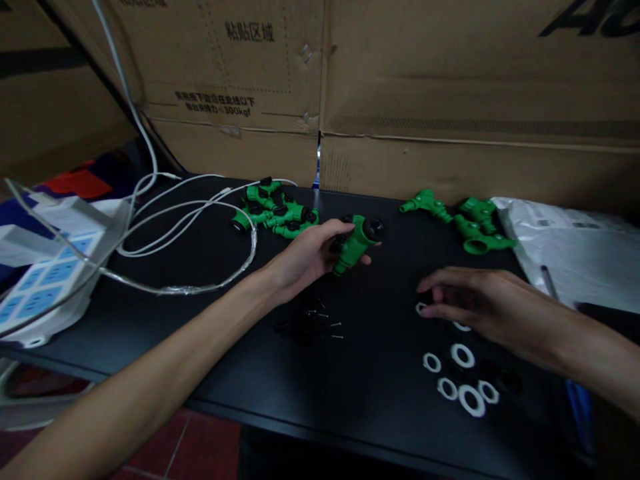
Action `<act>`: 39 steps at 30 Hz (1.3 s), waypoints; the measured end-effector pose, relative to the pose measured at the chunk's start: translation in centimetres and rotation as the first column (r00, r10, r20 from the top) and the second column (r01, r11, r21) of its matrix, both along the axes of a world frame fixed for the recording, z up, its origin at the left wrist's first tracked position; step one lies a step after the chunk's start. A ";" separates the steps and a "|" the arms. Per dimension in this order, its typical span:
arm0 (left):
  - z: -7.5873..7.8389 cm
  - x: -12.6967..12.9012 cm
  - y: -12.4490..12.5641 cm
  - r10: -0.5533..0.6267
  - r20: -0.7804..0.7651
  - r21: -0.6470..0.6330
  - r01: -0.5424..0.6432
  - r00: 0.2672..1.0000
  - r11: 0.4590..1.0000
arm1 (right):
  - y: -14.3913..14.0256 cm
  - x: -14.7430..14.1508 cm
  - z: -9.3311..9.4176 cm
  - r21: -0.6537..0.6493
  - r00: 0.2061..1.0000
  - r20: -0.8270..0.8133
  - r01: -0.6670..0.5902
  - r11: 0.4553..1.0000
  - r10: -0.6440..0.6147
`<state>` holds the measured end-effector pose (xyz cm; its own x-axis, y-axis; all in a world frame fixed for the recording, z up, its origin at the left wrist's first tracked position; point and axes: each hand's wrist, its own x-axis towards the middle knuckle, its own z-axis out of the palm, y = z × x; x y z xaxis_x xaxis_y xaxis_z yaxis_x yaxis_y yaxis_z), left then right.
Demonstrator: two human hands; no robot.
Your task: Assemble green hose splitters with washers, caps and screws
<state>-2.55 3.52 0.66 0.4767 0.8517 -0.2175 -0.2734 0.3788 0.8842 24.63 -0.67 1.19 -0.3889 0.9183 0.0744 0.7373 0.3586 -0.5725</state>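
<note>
My left hand (320, 250) grips a green plastic hose valve fitting (353, 248) with a black round end, tilted above the table. Over the right side of the table, my right hand (470, 300) has its thumb and index finger curled around a small white ring (421, 309), partly hidden by the thumb tip. Below that hand lie several white rings (463, 356), some thin and some wider. Several small screws (336, 325) rest beside dark parts (300, 327) that are hard to make out on the black surface.
More green fittings lie at the back left (280, 213) and back right (475, 223) of the black table (200, 360). White cables (185, 290) loop near a power strip (55, 280). Cardboard (400, 80) stands behind; a white plastic bag (575, 247) lies right.
</note>
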 end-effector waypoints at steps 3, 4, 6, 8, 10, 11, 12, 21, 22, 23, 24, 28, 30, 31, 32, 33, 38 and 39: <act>-0.1 0.1 0.0 -0.023 -0.015 -0.035 0.023 1.000 0.999 | -0.1 -0.1 -0.5 -0.101 0.994 0.036 -0.100 0.990 0.104; -0.1 0.2 0.0 -0.026 -0.017 -0.043 0.026 1.000 0.999 | -0.1 -0.2 -0.6 -0.104 0.992 0.048 -0.112 0.988 0.118; -0.2 0.2 0.0 -0.033 -0.006 -0.049 0.032 0.999 0.998 | -0.2 -0.5 -0.5 -0.102 0.992 0.072 -0.098 0.990 0.106; -0.3 0.2 0.0 -0.045 0.010 -0.047 0.045 0.999 0.998 | -0.2 -0.7 -0.4 -0.115 0.995 0.078 -0.052 0.992 0.061; -0.4 0.2 0.0 -0.053 0.014 -0.041 0.053 0.999 0.998 | -0.3 -1.0 0.1 -0.128 1.000 0.024 -0.015 0.992 0.018; -0.4 0.3 0.0 -0.056 0.004 -0.037 0.056 0.998 0.998 | -0.3 -1.3 0.4 -0.125 1.000 -0.027 -0.001 0.992 -0.002; -0.4 0.3 0.0 -0.057 -0.015 -0.029 0.057 0.998 0.998 | -0.3 -1.5 0.8 -0.118 0.996 -0.089 0.010 0.993 -0.021; -0.7 0.3 -0.1 -0.049 -0.187 0.058 0.061 0.981 0.996 | 0.0 -5.3 3.7 0.010 0.936 -0.353 0.007 1.000 -0.003; -0.7 0.4 -0.1 -0.049 -0.199 0.064 0.063 0.979 0.996 | 0.2 -5.7 3.6 0.032 0.933 -0.359 0.008 0.999 0.004; -0.7 0.4 -0.2 -0.052 -0.209 0.070 0.068 0.976 0.995 | 0.3 -6.1 3.4 0.040 0.927 -0.375 0.016 0.999 0.000; -0.7 0.5 -0.2 -0.060 -0.214 0.074 0.077 0.975 0.994 | 0.3 -6.4 3.2 0.033 0.917 -0.399 0.030 0.999 -0.014; -0.7 0.7 -0.5 -0.088 -0.207 0.099 0.110 0.974 0.989 | 0.3 -7.2 1.9 -0.059 0.844 -0.528 0.079 0.995 -0.098; -0.8 0.8 -0.6 -0.096 -0.211 0.107 0.121 0.973 0.987 | 0.2 -7.4 1.3 -0.099 0.799 -0.584 0.101 0.990 -0.140; -0.8 0.8 -0.6 -0.102 -0.214 0.111 0.128 0.972 0.986 | 0.1 -7.5 1.0 -0.115 0.781 -0.605 0.106 0.988 -0.154; -0.8 0.8 -0.6 -0.108 -0.215 0.114 0.135 0.971 0.984 | 0.1 -7.5 0.8 -0.132 0.766 -0.621 0.105 0.986 -0.164; -0.9 0.8 -0.6 -0.112 -0.214 0.117 0.139 0.970 0.983 | 0.1 -7.5 0.7 -0.152 0.755 -0.633 0.095 0.984 -0.171; -0.8 0.8 -0.6 -0.115 -0.202 0.105 0.138 0.973 0.985 | -0.1 -7.2 0.7 -0.264 0.758 -0.632 -0.017 0.964 -0.160; -0.7 0.8 -0.6 -0.114 -0.203 0.100 0.137 0.972 0.986 | -0.2 -7.1 0.8 -0.282 0.768 -0.621 -0.033 0.959 -0.156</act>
